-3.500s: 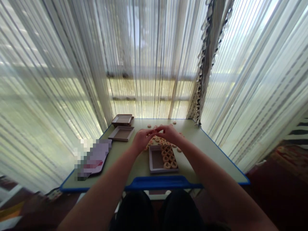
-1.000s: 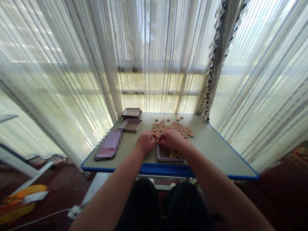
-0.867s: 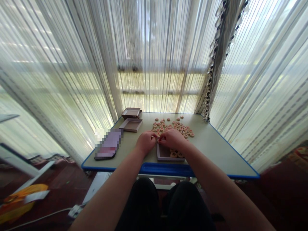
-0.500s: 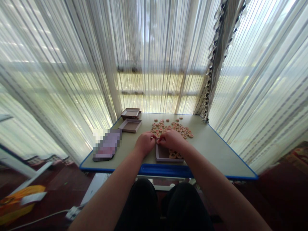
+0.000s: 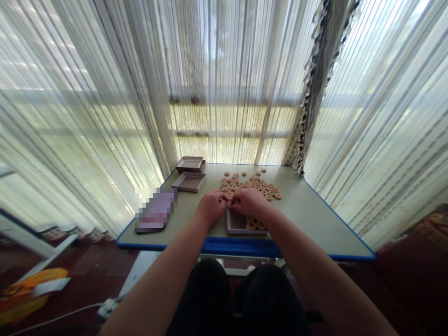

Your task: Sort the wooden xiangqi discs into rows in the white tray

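A shallow grey box [image 5: 235,225] lies at the near edge of a blue-rimmed table [image 5: 315,219], with round wooden game pieces [image 5: 254,225] along its right side. My left hand [image 5: 211,206] and my right hand [image 5: 249,202] meet above the box's far left corner. Their fingertips pinch a small wooden piece [image 5: 229,204] between them. Just beyond my hands, several loose wooden pieces [image 5: 261,185] are scattered over the tabletop.
Two brown trays [image 5: 191,164] [image 5: 191,182] sit at the table's far left. A blurred flat item [image 5: 156,210] lies at the left edge. Sheer curtains [image 5: 224,79] hang close behind and beside the table. A cable and a yellow object [image 5: 21,294] lie on the floor to the left.
My hands came back from the pile of loose pieces to the box's far left corner, and the view rose. Over the last second they have stayed almost still.
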A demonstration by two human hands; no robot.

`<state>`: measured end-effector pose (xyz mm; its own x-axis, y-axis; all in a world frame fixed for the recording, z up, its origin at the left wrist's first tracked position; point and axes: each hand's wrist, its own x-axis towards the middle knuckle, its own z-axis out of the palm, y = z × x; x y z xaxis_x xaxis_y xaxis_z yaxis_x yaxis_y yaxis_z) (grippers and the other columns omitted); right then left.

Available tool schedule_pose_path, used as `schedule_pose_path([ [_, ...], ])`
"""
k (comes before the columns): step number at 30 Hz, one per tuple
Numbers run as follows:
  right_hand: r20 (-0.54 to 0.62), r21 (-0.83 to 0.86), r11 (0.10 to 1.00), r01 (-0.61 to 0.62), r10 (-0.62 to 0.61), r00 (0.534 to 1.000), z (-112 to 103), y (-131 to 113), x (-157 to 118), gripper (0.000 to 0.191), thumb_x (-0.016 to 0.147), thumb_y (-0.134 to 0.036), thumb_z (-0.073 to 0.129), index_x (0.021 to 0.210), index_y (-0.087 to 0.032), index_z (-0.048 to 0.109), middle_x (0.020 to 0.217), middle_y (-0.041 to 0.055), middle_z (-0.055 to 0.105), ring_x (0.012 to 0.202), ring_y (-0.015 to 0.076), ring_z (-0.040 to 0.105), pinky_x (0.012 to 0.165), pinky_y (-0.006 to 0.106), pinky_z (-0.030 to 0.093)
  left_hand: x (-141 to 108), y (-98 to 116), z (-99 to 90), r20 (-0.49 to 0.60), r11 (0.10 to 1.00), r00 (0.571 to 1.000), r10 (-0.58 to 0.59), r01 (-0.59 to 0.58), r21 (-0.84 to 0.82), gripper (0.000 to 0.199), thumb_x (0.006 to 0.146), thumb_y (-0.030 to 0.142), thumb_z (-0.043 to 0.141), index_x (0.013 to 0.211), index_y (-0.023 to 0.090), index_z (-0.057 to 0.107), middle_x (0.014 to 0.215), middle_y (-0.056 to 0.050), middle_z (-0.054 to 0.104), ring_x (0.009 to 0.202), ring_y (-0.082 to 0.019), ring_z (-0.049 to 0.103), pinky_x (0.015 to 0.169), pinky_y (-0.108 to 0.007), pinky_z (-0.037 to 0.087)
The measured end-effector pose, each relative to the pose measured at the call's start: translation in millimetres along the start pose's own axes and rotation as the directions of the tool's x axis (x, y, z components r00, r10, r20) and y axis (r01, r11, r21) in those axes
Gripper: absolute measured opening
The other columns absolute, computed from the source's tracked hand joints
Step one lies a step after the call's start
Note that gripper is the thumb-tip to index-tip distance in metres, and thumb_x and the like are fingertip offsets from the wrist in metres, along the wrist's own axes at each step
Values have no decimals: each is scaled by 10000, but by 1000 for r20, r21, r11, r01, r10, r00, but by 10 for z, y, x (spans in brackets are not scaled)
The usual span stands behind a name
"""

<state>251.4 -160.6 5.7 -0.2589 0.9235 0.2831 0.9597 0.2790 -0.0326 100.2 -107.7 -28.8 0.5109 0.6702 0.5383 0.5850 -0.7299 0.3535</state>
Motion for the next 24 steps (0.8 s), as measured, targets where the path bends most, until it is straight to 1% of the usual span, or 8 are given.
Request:
schedule_pose_path([
  [5,-3,34,999,2,-2,1000,2,2,-7,245,742,-387,519,811,-233,697,761,44,663,820,188,551,766,275,372,-6,10,-10,-2,1000,1000,0,0,-15,216,683,113,455,722,170,660,779,-38,648,768,-160,576,765,-274,448],
  [11,-16,97,995,-19,21,1000,11,53,1,282,738,-456,526,826,-242,688,790,37,652,858,182,543,786,265,366,6,16,-13,-2,1000,1000,-23,23,-16,223,683,110,450,731,168,659,788,-39,649,780,-158,578,781,-269,445],
  [14,-16,88,996,-5,6,1000,30,69,3,264,739,-445,526,836,-262,689,820,31,643,850,178,540,749,258,372,8,2,-2,-2,1000,1000,-14,14,-7,222,686,113,446,730,166,657,781,-41,648,774,-158,578,772,-266,446],
  [18,14,62,998,4,-4,1000,30,54,-3,238,745,-408,523,835,-270,693,829,25,635,821,169,545,709,250,377,2,-15,15,-6,1000,1000,3,-3,12,222,690,118,442,725,170,656,770,-40,646,763,-157,579,760,-265,447],
  [21,14,58,998,-2,1,1000,21,40,-4,252,752,-416,515,832,-259,695,822,32,639,827,173,546,722,254,378,1,-11,17,2,1000,1000,13,-13,22,221,689,117,444,723,170,655,771,-42,646,763,-159,578,758,-268,447],
  [24,7,68,998,9,-9,1000,28,49,0,249,746,-418,527,823,-248,692,815,34,644,850,177,544,759,258,371,5,-1,10,20,1000,1000,-9,9,30,221,694,122,441,733,171,653,790,-43,645,775,-160,577,770,-269,445],
])
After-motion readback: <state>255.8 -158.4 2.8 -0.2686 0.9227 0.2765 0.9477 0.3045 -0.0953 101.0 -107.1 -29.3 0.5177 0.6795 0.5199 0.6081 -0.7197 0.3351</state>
